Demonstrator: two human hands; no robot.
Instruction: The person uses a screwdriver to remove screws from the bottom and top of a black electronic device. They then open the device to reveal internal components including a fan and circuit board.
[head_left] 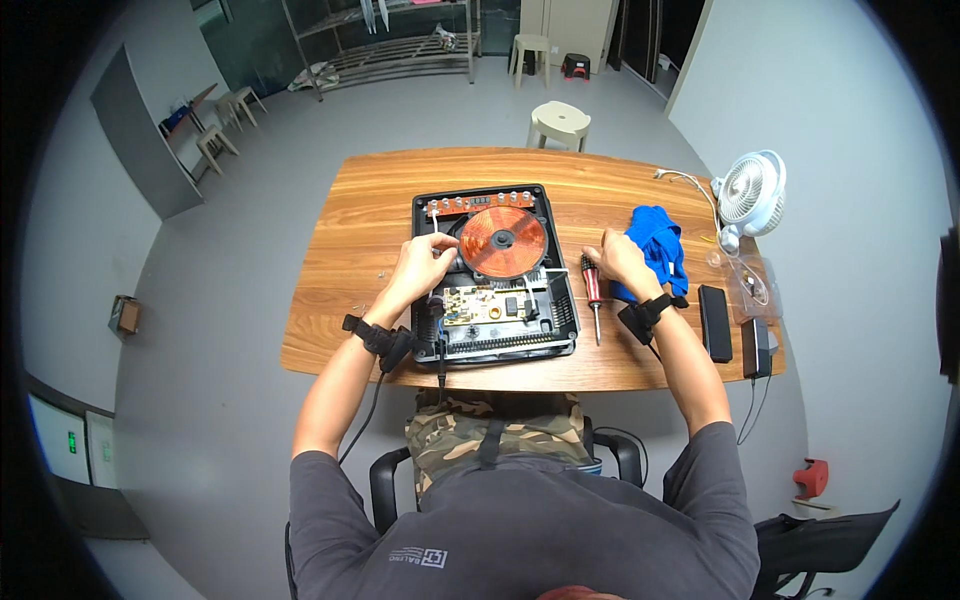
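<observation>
An opened induction cooker [573, 338] lies on the wooden table, its black shell showing a round copper coil [480, 243], a circuit board [470, 306] and an orange control strip [500, 200] along the far side. My left hand [423, 268] reaches in at the coil's left edge, fingers closed in a pinch; what they hold, if anything, is hidden. Right of the cooker, a red-and-black screwdriver [593, 290] points its tip toward me. The fingertips of my right hand [622, 262] close on the far end of its handle, next to a blue cloth [655, 235].
A white fan [750, 195] with its cable stands at the table's right end. Nearer are a black oblong case [715, 323], a black adapter-like block [757, 348] and a clear plastic tray [768, 290]. Tiny screws [360, 308] lie left of the cooker. A stool [560, 122] stands beyond.
</observation>
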